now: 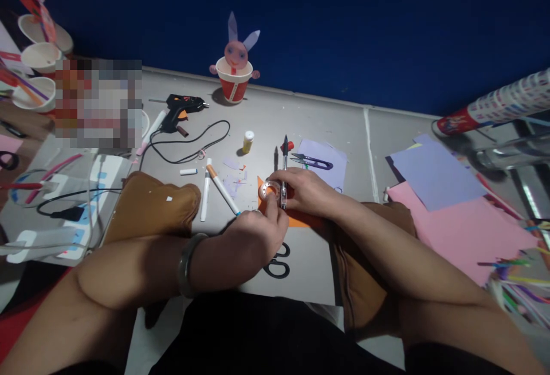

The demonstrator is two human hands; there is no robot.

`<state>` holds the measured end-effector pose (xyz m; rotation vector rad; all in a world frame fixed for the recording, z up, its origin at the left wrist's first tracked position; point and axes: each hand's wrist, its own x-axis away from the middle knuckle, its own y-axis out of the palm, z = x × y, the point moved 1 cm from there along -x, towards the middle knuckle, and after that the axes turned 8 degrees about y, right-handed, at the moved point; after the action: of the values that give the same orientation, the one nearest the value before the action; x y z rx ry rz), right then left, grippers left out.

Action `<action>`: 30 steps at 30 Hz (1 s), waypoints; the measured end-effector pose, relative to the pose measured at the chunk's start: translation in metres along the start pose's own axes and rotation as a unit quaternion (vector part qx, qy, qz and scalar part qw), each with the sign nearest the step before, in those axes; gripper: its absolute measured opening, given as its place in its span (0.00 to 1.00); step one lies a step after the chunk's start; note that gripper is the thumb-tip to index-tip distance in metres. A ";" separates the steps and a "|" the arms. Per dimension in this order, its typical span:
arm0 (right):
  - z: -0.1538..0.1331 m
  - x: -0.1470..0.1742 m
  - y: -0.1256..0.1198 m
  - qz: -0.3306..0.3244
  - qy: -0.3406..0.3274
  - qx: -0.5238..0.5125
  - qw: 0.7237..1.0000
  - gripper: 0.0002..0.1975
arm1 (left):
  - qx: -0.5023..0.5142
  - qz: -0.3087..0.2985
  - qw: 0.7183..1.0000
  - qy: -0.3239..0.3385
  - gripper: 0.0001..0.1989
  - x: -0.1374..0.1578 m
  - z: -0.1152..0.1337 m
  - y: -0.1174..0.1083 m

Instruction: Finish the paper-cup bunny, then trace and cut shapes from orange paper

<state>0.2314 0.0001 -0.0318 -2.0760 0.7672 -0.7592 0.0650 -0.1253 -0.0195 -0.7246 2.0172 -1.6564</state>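
A small white ring (263, 188) with dark marks round it lies on orange paper (301, 218) in front of me. My left hand (253, 240), a bracelet on its wrist, has its fingertips pressed on the ring. Beside it my right hand (311, 190) grips a clear-barrelled pen (284, 164), dark end pointing away from me. Its fingertips also reach the ring's far edge. Black-handled scissors (278, 269) lie below the hands, partly covered by my left hand. Beyond my right hand, purple thread snips (315, 161) rest on lilac paper (337, 154).
Markers (205, 194), a small yellow bottle (248, 142) and a corded glue gun (183, 110) lie left of centre. A rabbit-faced paper cup (234, 85) stands at the back. Pink paper (455, 226) and stacked cups (507, 102) are right; a power strip (101, 191) is left.
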 end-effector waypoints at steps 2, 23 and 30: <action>-0.001 0.000 -0.001 -0.003 -0.001 -0.007 1.000 0.13 | 0.001 -0.007 1.000 -0.003 0.26 -0.001 0.001 0.005; 0.001 -0.001 0.001 0.007 -0.002 0.000 1.000 0.14 | 0.004 -0.054 0.998 -0.015 0.29 -0.003 0.003 0.007; 0.003 0.001 -0.006 -0.011 -0.018 -0.019 1.000 0.20 | 0.130 -0.203 0.970 -0.015 0.30 -0.019 -0.014 -0.022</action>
<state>0.2358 0.0034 -0.0275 -2.1296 0.7457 -0.7218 0.0738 -0.1061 0.0044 -1.1095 1.6586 -2.0717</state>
